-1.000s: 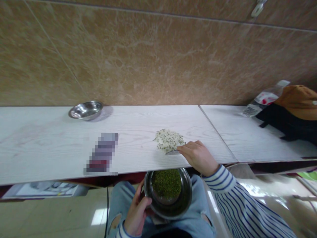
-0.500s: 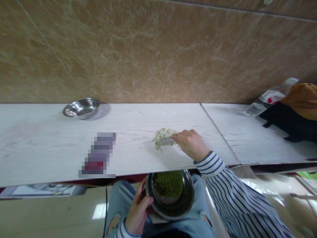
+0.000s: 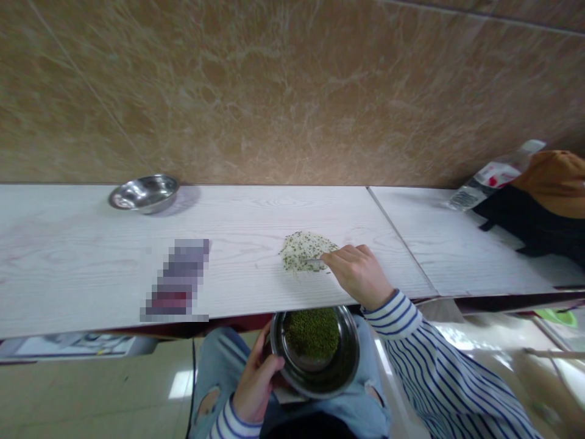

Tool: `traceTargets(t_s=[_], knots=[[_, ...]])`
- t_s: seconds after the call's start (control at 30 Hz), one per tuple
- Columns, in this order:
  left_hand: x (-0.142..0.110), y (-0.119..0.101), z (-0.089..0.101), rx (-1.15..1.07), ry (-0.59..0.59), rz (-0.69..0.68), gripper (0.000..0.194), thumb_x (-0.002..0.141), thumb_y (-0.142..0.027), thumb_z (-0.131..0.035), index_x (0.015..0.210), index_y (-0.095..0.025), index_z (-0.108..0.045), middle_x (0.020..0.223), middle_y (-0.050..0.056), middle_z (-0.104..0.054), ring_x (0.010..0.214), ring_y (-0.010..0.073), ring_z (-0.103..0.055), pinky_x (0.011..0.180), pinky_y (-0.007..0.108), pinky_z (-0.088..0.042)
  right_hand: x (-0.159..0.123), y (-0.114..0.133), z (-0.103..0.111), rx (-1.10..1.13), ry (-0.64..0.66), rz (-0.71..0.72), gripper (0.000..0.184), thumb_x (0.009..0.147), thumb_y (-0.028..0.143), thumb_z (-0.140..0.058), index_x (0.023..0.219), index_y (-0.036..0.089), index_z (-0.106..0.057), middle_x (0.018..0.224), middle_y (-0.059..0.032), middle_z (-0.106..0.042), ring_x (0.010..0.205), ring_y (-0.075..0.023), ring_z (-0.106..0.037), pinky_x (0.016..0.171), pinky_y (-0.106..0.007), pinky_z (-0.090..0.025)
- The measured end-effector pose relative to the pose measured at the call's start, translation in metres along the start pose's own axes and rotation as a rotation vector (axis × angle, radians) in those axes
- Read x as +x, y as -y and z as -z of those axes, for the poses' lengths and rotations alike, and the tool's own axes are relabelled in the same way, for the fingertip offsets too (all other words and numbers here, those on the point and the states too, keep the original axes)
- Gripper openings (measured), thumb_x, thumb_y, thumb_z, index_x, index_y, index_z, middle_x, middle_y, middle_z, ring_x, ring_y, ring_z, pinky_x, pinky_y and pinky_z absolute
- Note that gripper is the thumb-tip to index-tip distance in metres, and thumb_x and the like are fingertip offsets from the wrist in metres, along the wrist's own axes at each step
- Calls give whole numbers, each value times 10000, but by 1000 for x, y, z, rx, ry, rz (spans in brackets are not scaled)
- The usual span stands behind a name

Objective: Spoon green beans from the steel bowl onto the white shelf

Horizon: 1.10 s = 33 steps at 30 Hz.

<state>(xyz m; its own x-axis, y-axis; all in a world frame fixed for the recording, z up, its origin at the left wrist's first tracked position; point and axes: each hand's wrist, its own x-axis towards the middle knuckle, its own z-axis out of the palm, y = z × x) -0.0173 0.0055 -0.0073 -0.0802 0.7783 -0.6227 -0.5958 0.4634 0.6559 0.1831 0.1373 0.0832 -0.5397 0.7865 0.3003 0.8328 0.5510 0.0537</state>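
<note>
A metal bowl (image 3: 144,195) is seen left of the grain pile (image 3: 302,247) on the surface (image 3: 242,219); below the pile, a basin (image 3: 346,371) of beans (image 3: 313,332) is clamped by the left grip (image 3: 258,381); at the pile, a thin utensil (image 3: 314,261) by the right grip (image 3: 359,274).

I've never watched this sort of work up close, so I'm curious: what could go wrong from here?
The left hand holds the steel bowl by one side, so it might tip and spill the green beans inside.

The right hand has a thin metal tool at the loose white-and-green pile; a hasty stroke could scatter bits across the table or over its near edge.
</note>
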Motion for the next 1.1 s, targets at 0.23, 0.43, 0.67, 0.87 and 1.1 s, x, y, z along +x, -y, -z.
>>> traceTargets(t_s=[0.23, 0.43, 0.67, 0.87, 1.1], knots=[[0, 1, 0, 5, 23, -1, 633, 554, -89, -591, 1169, -232, -550, 1133, 44, -623, 992, 215, -554, 789, 303, -447, -10, -3, 3, -42, -48, -78, 180, 882, 217, -431, 968, 218, -589, 815, -8, -660, 800, -145, -531, 689, -289, -267], [-3, -2, -2, 44, 30, 26, 661, 553, -111, -595, 1198, -236, -521, 1137, 57, -610, 935, 224, -564, 729, 329, -471, -24, -2, 7, -17, -39, -102, 190, 883, 227, -431, 996, 219, -584, 837, -2, -663, 817, -143, -541, 704, -282, -278], [-7, -2, -7, 29, 29, 42, 682, 555, -118, -598, 1219, -222, -478, 1153, 57, -598, 970, 226, -549, 716, 320, -484, -36, -28, 4, -144, -90, -305, 237, 881, 232, -400, 993, 192, -605, 797, -31, -667, 753, -145, -552, 672, -280, -267], [-9, -2, -12, 53, 32, 54, 697, 577, -135, -598, 1249, -226, -440, 1020, 55, -636, 765, 188, -583, 614, 316, -489, -43, -16, 5, -154, -13, -292, 243, 886, 233, -390, 1008, 206, -598, 791, -27, -664, 760, -148, -553, 673, -283, -257], [-11, 0, -13, 56, 28, 40, 700, 569, -147, -608, 1248, -222, -450, 1066, 63, -625, 793, 194, -586, 579, 287, -482, -50, -24, 8, -207, -52, -354, 233, 876, 237, -405, 1003, 202, -597, 774, -18, -660, 727, -142, -552, 656, -284, -259]])
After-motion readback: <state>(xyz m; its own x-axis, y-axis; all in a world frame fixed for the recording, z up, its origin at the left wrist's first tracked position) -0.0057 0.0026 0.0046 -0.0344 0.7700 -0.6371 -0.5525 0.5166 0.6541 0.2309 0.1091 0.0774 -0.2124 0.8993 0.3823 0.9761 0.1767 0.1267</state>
